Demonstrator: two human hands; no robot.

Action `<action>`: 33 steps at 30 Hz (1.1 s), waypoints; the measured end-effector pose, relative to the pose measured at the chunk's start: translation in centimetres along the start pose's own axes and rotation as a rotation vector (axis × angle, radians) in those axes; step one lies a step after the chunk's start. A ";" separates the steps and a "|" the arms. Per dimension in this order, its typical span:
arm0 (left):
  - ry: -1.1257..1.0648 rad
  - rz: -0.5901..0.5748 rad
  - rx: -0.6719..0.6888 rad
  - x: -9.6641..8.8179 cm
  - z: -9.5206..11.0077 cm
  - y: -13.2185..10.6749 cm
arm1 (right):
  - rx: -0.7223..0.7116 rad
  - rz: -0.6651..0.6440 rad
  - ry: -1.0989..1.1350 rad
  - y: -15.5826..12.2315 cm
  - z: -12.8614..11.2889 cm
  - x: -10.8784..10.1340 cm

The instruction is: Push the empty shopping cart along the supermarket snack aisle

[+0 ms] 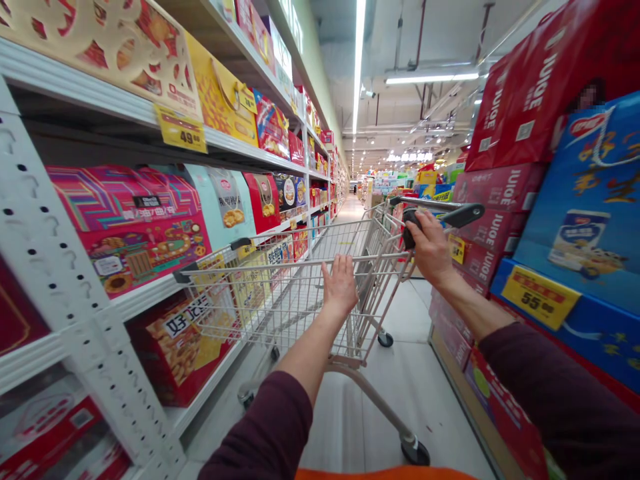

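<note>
A metal shopping cart (280,293) stands in the aisle in front of me, tilted toward the left shelves. My right hand (429,248) is closed around the cart's dark handle (457,213) at its right end. My left hand (340,283) is stretched out flat with fingers together, resting at the rear rim of the cart's basket and holding nothing. Both arms wear dark maroon sleeves. The basket looks empty.
White shelving (75,287) on the left holds colourful biscuit gift boxes (135,227) with yellow price tags (181,130). On the right stand stacked red juice cartons (515,120) and blue boxes (590,220). The pale floor aisle (395,393) runs ahead.
</note>
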State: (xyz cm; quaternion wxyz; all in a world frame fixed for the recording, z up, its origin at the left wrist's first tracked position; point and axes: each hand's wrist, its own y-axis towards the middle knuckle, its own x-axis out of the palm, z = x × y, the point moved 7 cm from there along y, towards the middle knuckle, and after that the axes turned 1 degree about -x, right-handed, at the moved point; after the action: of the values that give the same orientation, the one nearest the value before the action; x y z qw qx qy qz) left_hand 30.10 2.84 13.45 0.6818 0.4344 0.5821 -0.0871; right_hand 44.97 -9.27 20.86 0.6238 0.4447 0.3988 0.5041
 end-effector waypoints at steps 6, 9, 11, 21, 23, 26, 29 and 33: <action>0.006 0.002 -0.015 -0.3 -0.2 0.0 | -0.072 -0.157 0.253 -4.2 -5.9 3.5; 0.013 0.003 0.006 -0.1 -0.3 -0.1 | -0.139 -0.215 0.320 -6.2 -8.0 4.1; 0.016 0.005 0.012 -0.1 -0.5 -0.1 | -0.169 -0.207 0.338 -6.5 -8.0 3.5; -0.028 0.053 0.119 -0.5 4.0 0.4 | 0.039 -0.126 0.169 -5.6 0.1 0.3; -0.041 0.057 0.136 -0.2 5.1 0.4 | -0.013 -0.189 0.189 -7.9 -1.2 0.7; -0.030 0.061 0.139 0.3 5.4 0.3 | -0.095 -0.284 0.232 -11.1 -3.7 1.2; -0.011 0.054 0.169 0.5 5.2 0.0 | -0.160 -0.317 0.264 -11.8 -5.0 1.0; -0.007 0.043 0.149 0.7 5.0 -0.2 | -0.130 -0.208 0.239 -8.1 -3.7 0.2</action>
State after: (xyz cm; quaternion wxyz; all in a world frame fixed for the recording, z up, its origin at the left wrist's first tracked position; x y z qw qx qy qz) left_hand 33.81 -0.47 12.52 0.6513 0.4959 0.5623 -0.1171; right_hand 43.77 -9.30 12.05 0.6480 0.2966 0.4808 0.5108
